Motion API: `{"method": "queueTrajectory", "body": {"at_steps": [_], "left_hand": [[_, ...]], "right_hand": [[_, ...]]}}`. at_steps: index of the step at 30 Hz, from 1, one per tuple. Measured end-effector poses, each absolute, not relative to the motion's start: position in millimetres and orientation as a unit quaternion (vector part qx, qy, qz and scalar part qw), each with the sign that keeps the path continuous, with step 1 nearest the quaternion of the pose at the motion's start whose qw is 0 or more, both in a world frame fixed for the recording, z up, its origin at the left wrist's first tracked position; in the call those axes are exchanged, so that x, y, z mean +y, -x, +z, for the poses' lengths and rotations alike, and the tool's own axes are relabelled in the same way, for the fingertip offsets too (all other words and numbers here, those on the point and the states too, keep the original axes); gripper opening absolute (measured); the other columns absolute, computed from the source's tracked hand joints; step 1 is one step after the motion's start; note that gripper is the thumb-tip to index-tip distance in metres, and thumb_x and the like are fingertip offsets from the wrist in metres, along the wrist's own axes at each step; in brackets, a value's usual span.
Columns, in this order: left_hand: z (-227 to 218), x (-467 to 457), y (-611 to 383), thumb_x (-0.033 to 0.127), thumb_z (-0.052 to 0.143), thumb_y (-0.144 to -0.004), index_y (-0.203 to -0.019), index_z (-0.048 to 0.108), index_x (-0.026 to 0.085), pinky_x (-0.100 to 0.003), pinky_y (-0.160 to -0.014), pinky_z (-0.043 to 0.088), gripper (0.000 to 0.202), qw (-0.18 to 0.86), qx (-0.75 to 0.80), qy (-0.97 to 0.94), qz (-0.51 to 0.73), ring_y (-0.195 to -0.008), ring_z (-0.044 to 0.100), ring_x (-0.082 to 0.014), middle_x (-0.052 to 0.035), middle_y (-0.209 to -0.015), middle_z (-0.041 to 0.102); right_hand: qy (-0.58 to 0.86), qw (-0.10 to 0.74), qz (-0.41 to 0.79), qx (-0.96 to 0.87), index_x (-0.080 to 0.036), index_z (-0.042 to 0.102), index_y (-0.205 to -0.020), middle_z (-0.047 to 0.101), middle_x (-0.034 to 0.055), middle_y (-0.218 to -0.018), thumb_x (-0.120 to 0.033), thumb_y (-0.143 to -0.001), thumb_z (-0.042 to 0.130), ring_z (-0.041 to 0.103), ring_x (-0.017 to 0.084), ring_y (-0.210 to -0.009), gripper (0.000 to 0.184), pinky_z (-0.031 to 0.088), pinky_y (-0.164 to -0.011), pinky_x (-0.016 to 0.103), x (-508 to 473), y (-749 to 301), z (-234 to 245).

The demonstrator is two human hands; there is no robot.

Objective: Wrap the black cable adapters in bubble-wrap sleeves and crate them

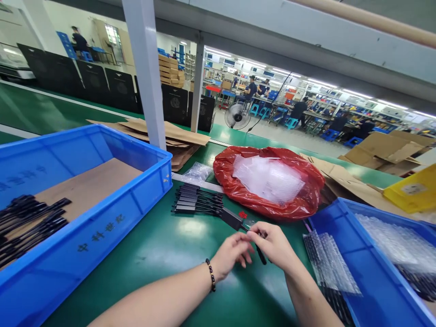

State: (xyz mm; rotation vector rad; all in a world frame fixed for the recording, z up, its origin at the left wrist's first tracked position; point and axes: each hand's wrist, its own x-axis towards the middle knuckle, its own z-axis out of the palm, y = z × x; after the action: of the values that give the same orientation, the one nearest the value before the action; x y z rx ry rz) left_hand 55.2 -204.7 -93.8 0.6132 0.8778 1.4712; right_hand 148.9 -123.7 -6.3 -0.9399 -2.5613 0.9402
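Note:
My left hand (230,254) and my right hand (274,245) meet over the green table, fingers pinched together on a black adapter with a cable (235,220). Its flat body lies just beyond my fingertips and the thin cable end sticks out below my right hand. Behind it a row of several similar black adapters (195,202) lies side by side on the table. A dark bead bracelet sits on my left wrist.
Left is a blue bin (102,227) with cardboard and black parts inside. A red bag (272,200) of bubble-wrap pouches lies beyond my hands. Right is another blue bin (368,281), bubble pouches (329,263) draped on its edge. Cardboard sheets, a white post and distant workers stand beyond.

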Motion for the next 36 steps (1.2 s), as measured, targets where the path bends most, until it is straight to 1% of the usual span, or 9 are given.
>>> {"method": "queueTrajectory", "body": {"at_steps": [3,8,14,17,21,24,27,31,36], "left_hand": [[-93,-202,-52,0.045,0.06,-0.07,-0.093,0.053,0.015,-0.022,-0.05,0.043,0.039,0.55,0.388,-0.22,0.706,-0.061,0.059,-0.0121,-0.0048,-0.081,0.063],[-92,-200,-51,0.045,0.062,-0.069,-0.085,0.054,0.013,-0.022,-0.049,0.04,0.037,0.532,0.437,-0.246,0.682,-0.053,0.056,-0.0105,-0.0038,-0.071,0.063],[-95,-199,-52,0.046,0.063,-0.069,-0.086,0.055,0.013,-0.022,-0.05,0.04,0.038,0.544,0.445,-0.231,0.673,-0.051,0.053,-0.0093,-0.0026,-0.068,0.063],[-95,-199,-53,0.05,0.058,-0.072,-0.098,0.054,0.014,-0.023,-0.053,0.041,0.046,0.588,0.415,-0.184,0.669,-0.055,0.055,-0.0106,-0.0042,-0.074,0.064],[-93,-202,-55,0.059,0.04,-0.08,-0.111,0.048,0.015,-0.027,-0.051,0.041,0.054,0.667,0.35,-0.106,0.65,-0.048,0.053,-0.0114,-0.0046,-0.075,0.064],[-92,-203,-56,0.058,0.034,-0.082,-0.108,0.049,0.016,-0.024,-0.044,0.036,0.051,0.715,0.318,-0.088,0.616,-0.04,0.044,-0.0085,-0.0023,-0.068,0.06],[-91,-204,-56,0.055,0.036,-0.083,-0.1,0.05,0.017,-0.019,-0.038,0.022,0.045,0.748,0.314,-0.086,0.578,-0.037,0.035,-0.0053,-0.0016,-0.064,0.057],[-90,-204,-58,0.056,0.039,-0.081,-0.077,0.053,0.013,-0.019,-0.039,0.016,0.046,0.764,0.313,-0.111,0.553,-0.037,0.032,-0.0029,-0.0029,-0.064,0.056],[-88,-205,-60,0.059,0.04,-0.079,-0.07,0.054,0.012,-0.02,-0.04,0.018,0.05,0.757,0.324,-0.137,0.55,-0.038,0.03,-0.0024,-0.0028,-0.063,0.055]], "right_hand": [[0.362,0.134,0.423,-0.82,-0.016,0.057,-0.06,0.044,-0.0041,-0.049,-0.036,-0.073,0.052,0.037,0.009,-0.047,0.024,0.029,-0.047,0.021,-123,-177,-27],[0.361,0.1,0.479,-0.794,-0.015,0.055,-0.059,0.04,-0.0056,-0.049,-0.032,-0.071,0.054,0.033,0.007,-0.047,0.021,0.027,-0.047,0.021,-129,-189,-59],[0.349,0.093,0.426,-0.829,-0.015,0.052,-0.054,0.047,-0.0039,-0.052,-0.028,-0.074,0.053,0.041,0.008,-0.051,0.024,0.032,-0.05,0.02,-134,-186,-62],[0.343,0.092,0.38,-0.854,-0.017,0.049,-0.052,0.05,-0.0034,-0.056,-0.027,-0.072,0.058,0.045,0.009,-0.055,0.024,0.034,-0.053,0.02,-141,-184,-58],[0.352,0.137,0.303,-0.875,-0.02,0.046,-0.067,0.052,-0.0034,-0.064,-0.033,-0.074,0.057,0.047,0.011,-0.058,0.018,0.037,-0.052,0.021,-146,-187,-50],[0.362,0.197,0.21,-0.886,-0.021,0.043,-0.077,0.051,-0.0007,-0.07,-0.029,-0.084,0.039,0.05,0.013,-0.061,0.011,0.04,-0.056,0.024,-141,-190,-48],[0.356,0.226,0.151,-0.894,-0.021,0.04,-0.073,0.049,0.0007,-0.067,-0.023,-0.088,0.029,0.049,0.014,-0.06,0.018,0.039,-0.056,0.025,-136,-191,-53],[0.333,0.238,0.122,-0.904,-0.02,0.045,-0.071,0.051,0.002,-0.069,-0.021,-0.09,0.027,0.049,0.013,-0.061,0.026,0.038,-0.057,0.024,-136,-187,-57],[0.336,0.236,0.098,-0.906,-0.02,0.049,-0.069,0.053,0.0009,-0.065,-0.023,-0.091,0.029,0.049,0.011,-0.058,0.03,0.036,-0.056,0.022,-136,-182,-60]]}}
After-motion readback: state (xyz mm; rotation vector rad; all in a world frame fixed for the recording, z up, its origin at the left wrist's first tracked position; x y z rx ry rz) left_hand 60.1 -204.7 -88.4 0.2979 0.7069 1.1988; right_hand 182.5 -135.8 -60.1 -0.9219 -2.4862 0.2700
